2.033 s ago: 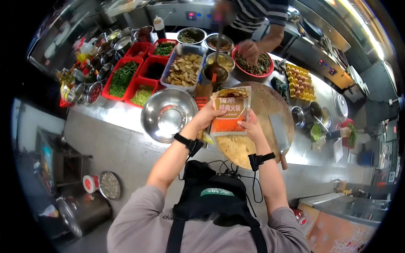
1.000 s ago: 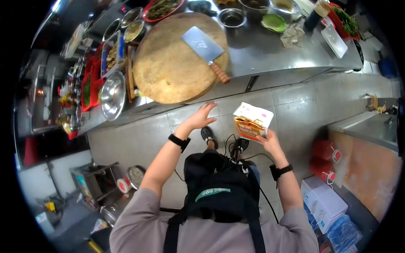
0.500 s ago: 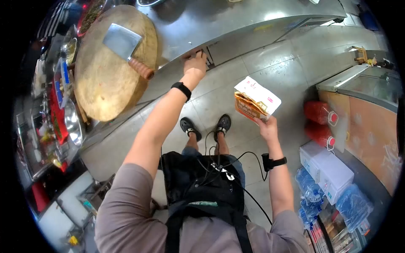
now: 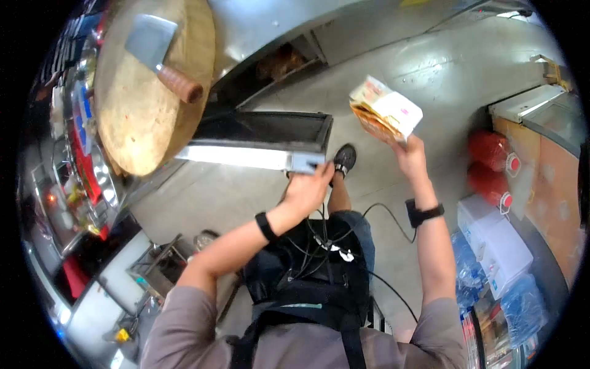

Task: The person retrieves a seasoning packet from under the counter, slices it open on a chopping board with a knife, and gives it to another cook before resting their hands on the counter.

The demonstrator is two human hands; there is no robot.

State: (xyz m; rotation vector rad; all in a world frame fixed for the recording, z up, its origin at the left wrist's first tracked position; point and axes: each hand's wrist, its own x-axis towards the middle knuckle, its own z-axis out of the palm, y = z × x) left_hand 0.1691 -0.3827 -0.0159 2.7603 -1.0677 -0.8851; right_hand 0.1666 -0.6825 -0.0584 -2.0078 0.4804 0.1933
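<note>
Fisheye distortion bends the edges. Pale glare marks the grey tiled floor point(image 4: 439, 69), upper right; the white-and-orange pouch point(image 4: 396, 112) blurs.

Chopping board point(image 4: 135, 117) on steel counter point(image 4: 264, 24)

At ten o'clock: chopping block point(image 4: 132, 123) in matt wood; upon it, cleaver point(image 4: 157, 52) with smooth metal blade and wooden handle. Eleven: panel point(image 4: 258, 132) with bright metal edge. Twelve: counter point(image 4: 270, 18) in satin metal. Two: packet point(image 4: 393, 111) in glossy, creased film, apparently plastic. Three: jugs point(image 4: 487, 151) in shiny plastic. Six: apron point(image 4: 276, 289) in matt cloth.
</note>
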